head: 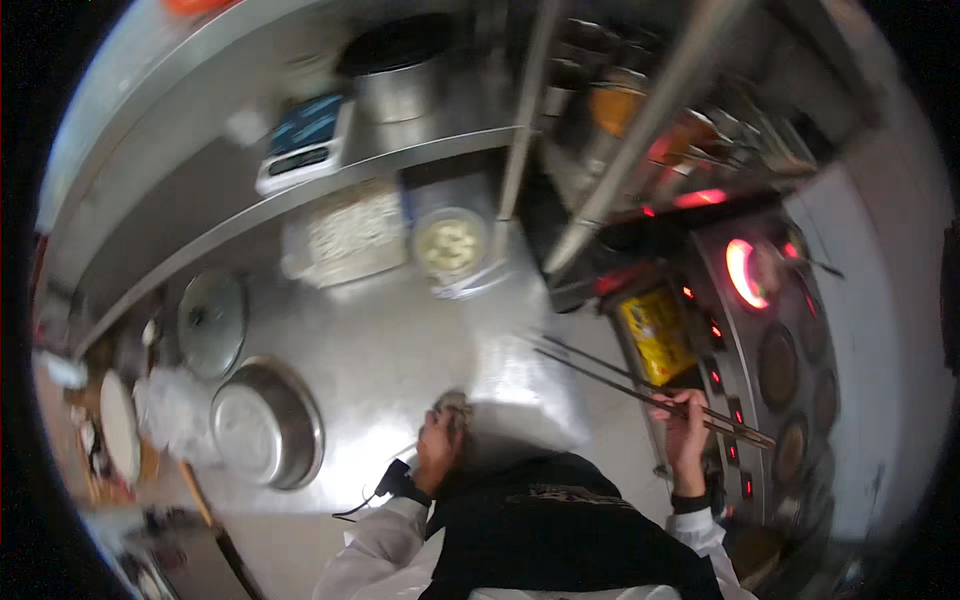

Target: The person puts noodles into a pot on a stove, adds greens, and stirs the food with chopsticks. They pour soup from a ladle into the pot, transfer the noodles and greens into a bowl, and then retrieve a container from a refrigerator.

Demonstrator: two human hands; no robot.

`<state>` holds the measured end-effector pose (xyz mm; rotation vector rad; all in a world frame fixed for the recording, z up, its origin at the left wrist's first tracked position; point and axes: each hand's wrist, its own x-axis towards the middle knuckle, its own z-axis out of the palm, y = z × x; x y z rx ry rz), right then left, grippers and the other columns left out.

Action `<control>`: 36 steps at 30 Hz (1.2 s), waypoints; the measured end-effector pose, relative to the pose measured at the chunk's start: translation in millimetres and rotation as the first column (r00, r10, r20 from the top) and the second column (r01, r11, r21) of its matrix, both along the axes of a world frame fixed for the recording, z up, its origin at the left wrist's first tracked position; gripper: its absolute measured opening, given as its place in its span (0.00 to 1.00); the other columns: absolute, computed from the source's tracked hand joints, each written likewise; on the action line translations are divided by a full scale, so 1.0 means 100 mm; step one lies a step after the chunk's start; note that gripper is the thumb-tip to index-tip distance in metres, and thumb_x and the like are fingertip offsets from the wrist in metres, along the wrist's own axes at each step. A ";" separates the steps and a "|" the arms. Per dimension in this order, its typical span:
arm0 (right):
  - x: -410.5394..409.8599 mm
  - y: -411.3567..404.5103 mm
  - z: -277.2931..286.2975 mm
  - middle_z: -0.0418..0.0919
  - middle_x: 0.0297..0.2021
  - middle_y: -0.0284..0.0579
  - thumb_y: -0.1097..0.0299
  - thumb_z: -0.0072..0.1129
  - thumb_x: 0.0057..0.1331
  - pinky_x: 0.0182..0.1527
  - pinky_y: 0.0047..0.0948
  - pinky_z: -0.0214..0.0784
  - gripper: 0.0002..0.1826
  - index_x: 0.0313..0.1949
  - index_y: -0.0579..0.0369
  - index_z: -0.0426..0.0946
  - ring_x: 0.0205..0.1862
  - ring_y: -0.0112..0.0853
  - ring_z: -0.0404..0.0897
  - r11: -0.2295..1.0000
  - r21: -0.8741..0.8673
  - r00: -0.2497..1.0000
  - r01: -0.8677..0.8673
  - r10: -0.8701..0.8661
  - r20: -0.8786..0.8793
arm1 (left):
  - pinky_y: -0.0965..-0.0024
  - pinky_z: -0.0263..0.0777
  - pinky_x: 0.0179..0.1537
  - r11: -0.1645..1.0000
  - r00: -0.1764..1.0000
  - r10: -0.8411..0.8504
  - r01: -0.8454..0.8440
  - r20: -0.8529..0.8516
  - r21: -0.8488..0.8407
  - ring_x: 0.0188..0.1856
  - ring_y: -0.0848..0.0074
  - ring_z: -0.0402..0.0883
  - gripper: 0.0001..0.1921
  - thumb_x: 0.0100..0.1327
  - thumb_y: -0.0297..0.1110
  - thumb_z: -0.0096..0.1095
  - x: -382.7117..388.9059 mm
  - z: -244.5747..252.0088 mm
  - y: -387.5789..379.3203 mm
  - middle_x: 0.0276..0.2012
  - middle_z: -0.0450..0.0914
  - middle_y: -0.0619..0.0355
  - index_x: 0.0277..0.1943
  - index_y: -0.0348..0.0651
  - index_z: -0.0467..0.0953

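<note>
A crumpled greyish cloth is in my left hand, at the front of the stainless steel table. Blur hides its exact folds. My right hand grips a pair of long dark chopsticks near their thick ends. Their thin tips point left, towards the table's right end. Beside that hand runs a row of cookers with red lit displays. A yellow packet lies just beyond the right hand.
An upturned metal bowl, a glass lid and a clear plastic bag are at the left. A tray of white pieces and a tub of pale chunks stand behind. The shelf holds a scale. Metal posts rise at right.
</note>
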<state>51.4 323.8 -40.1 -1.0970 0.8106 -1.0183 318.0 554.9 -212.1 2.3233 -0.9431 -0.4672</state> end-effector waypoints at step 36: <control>1.08 0.34 -0.20 0.72 0.31 0.40 0.55 0.38 0.66 0.31 0.25 0.66 0.15 0.37 0.54 0.67 0.36 0.30 0.75 0.784 0.158 0.799 -0.601 0.590 0.112 | 0.61 0.71 0.35 0.344 0.819 -0.194 0.572 0.540 -0.745 0.32 0.58 0.76 0.04 0.56 0.22 0.52 -0.34 3.83 1.23 0.35 0.76 0.44 0.32 0.31 0.74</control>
